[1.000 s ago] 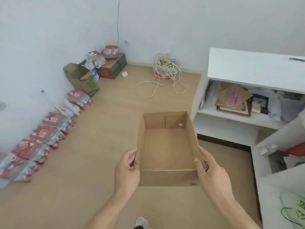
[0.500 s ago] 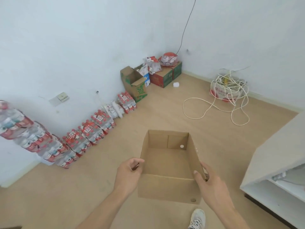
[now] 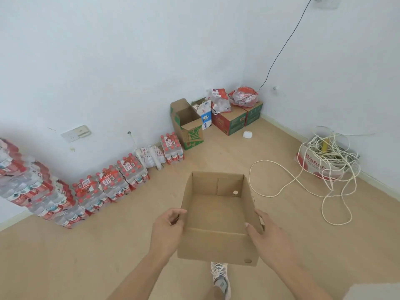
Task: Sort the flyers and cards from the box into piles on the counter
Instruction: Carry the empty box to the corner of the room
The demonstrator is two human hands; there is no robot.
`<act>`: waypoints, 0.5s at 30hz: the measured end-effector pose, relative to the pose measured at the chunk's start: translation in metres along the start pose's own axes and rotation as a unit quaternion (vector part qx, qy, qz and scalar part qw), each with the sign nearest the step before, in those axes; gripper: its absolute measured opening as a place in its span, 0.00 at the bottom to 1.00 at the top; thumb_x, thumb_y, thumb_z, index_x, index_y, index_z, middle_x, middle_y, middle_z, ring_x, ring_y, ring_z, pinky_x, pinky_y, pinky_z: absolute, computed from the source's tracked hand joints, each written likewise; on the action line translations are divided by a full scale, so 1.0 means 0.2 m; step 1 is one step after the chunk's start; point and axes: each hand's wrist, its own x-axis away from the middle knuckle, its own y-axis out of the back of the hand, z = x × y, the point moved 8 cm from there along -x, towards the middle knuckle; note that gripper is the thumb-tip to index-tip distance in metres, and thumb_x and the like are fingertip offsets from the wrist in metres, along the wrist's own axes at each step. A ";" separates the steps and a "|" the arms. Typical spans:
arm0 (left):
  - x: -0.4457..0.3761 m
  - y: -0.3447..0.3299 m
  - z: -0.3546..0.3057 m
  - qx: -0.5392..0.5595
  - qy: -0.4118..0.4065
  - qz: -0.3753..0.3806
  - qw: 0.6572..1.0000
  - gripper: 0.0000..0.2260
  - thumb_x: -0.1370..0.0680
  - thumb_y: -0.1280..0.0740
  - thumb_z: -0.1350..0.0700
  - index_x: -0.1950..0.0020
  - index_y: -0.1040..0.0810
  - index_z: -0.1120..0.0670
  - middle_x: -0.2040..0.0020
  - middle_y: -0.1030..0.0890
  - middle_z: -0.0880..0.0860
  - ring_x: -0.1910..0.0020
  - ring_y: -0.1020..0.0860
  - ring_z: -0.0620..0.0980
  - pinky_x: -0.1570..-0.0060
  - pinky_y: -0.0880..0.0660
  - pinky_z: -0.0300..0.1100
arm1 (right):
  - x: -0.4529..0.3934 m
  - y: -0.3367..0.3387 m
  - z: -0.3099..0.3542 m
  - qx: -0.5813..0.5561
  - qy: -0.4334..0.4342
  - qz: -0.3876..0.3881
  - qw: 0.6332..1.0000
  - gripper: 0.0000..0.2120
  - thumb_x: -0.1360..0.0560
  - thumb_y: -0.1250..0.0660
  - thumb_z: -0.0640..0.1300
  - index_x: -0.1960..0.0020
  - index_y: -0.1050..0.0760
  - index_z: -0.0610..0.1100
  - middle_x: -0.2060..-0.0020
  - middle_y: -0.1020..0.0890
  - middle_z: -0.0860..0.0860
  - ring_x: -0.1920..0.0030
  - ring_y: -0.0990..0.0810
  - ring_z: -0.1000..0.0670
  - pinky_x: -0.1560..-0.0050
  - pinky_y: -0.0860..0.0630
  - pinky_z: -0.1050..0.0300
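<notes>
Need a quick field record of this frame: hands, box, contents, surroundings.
left hand: grips the box's left wall near the front corner
right hand: grips the right wall, thumb over the rim
box: open cardboard, held above the floor, upright
contents: no flyers or cards visible; bare bottom
floor left: packs of bottled water along the wall
floor right: tangled white cord
corner: cartons
below box: one shoe

The box (image 3: 213, 213) is plain matt brown cardboard, smooth inside. Glossy plastic film wraps the bottle packs (image 3: 121, 178) at left. The floor (image 3: 86, 256) looks like pale, smooth wood laminate.
</notes>
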 end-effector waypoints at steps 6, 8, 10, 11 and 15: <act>-0.68 -0.46 -0.18 0.030 0.041 0.037 0.998 0.17 0.23 0.38 0.69 0.48 0.18 0.49 0.48 0.15 0.44 0.45 0.19 0.39 0.59 0.28 0.27 | -0.76 0.28 0.12 -0.025 -0.025 -0.010 0.999 0.24 0.20 0.37 0.52 0.25 0.36 0.55 0.33 0.22 0.51 0.44 0.19 0.48 0.53 0.25 0.61; -0.89 -0.62 -0.26 0.012 0.049 0.075 0.996 0.19 0.23 0.39 0.69 0.46 0.19 0.46 0.43 0.16 0.47 0.40 0.19 0.44 0.50 0.24 0.34 | -0.97 0.39 0.16 -0.044 -0.032 -0.019 0.998 0.23 0.20 0.37 0.52 0.26 0.35 0.56 0.36 0.21 0.52 0.48 0.20 0.50 0.57 0.25 0.65; -1.12 -0.78 -0.37 -0.016 0.055 0.102 0.993 0.20 0.23 0.40 0.68 0.46 0.20 0.43 0.39 0.17 0.48 0.36 0.21 0.47 0.40 0.24 0.43 | -1.20 0.50 0.18 -0.054 -0.044 -0.035 0.997 0.23 0.20 0.37 0.55 0.26 0.35 0.57 0.35 0.22 0.51 0.40 0.22 0.48 0.48 0.27 0.55; -1.24 -0.85 -0.42 -0.029 0.056 0.107 0.992 0.20 0.23 0.40 0.67 0.45 0.21 0.43 0.38 0.18 0.48 0.36 0.22 0.46 0.39 0.25 0.43 | -1.31 0.55 0.20 -0.059 -0.050 -0.037 0.996 0.23 0.20 0.38 0.56 0.26 0.35 0.57 0.35 0.22 0.51 0.38 0.23 0.48 0.47 0.29 0.54; -1.66 -1.10 -0.61 -0.054 0.060 0.109 0.991 0.16 0.21 0.39 0.65 0.46 0.20 0.44 0.39 0.18 0.48 0.41 0.21 0.41 0.43 0.26 0.41 | -1.78 0.67 0.23 -0.073 -0.072 -0.023 0.994 0.23 0.20 0.38 0.57 0.26 0.35 0.57 0.41 0.20 0.53 0.46 0.22 0.49 0.50 0.30 0.53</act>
